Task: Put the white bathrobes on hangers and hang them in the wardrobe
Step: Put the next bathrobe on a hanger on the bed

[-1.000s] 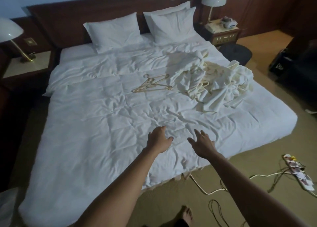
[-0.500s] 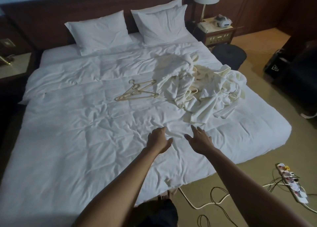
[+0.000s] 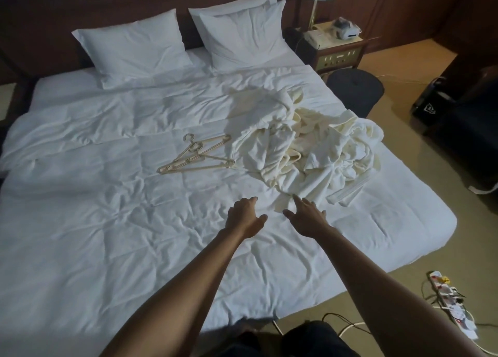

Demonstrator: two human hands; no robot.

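The white bathrobes (image 3: 304, 152) lie in one crumpled heap on the right half of the bed (image 3: 107, 222), too tangled to count. The overlapping hangers (image 3: 196, 154), perhaps three, lie just left of the heap, hooks pointing far-left. Both hands, left hand (image 3: 244, 216) and right hand (image 3: 307, 218), reach toward the heap's near edge with fingers relaxed, holding nothing.
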